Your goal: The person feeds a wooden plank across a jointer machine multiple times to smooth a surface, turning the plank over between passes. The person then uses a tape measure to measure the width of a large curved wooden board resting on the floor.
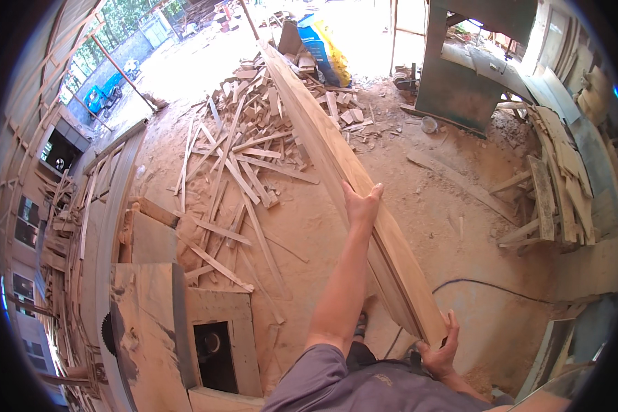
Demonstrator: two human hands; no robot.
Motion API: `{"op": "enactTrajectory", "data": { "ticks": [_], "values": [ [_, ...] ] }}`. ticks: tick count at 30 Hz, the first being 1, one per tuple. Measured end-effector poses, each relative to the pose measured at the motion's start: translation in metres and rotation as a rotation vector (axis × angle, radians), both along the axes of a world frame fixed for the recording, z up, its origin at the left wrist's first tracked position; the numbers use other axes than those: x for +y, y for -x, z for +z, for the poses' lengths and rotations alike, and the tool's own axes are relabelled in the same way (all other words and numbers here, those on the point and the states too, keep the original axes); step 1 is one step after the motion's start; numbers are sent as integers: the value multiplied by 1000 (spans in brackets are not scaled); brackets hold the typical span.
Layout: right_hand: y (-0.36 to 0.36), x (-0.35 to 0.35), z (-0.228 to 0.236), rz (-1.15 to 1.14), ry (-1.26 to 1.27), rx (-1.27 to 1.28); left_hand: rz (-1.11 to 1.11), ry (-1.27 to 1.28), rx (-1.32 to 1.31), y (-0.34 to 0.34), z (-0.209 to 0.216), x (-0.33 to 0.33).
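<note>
I hold a long wooden board [405,275] slantwise in front of me, its near end close to my waist and its far end up and to the left, toward the scrap heap [250,103]. My left hand [362,204] grips it partway along, arm stretched out; some of those fingers are hidden by the wood. My right hand [440,353] holds the near end, thumb on one side and fingers on the other. The face turned up is light brown, and the left side looks darker, with lines running lengthwise.

Loose sticks [243,180] lie across the dusty floor [418,223], left of the board. Beyond the heap's right side stands a blue and yellow sack [326,51]. At my left is a saw bench [144,329] with a toothed blade [107,333] at its edge. On my right, a dark cable [491,283] curves over the floor, and rough planks [563,165] lean together farther out.
</note>
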State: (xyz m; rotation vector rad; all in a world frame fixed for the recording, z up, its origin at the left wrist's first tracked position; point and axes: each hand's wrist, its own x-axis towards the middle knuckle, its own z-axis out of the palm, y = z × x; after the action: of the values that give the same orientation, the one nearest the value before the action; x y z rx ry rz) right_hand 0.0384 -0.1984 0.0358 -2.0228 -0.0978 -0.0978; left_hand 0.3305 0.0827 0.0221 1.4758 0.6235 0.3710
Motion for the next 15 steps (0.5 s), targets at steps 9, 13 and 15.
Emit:
{"op": "enactTrajectory", "data": {
  "ticks": [9,13,15],
  "values": [
    [-3,-17,-39,85,-42,-12,63,244,-80,80,-1,-59],
    [-10,-25,-46,155,-28,-158,88,324,-104,138,20,-105],
    [-12,-25,-56,146,-12,-251,117,358,-108,161,17,-127]
  ]
}}
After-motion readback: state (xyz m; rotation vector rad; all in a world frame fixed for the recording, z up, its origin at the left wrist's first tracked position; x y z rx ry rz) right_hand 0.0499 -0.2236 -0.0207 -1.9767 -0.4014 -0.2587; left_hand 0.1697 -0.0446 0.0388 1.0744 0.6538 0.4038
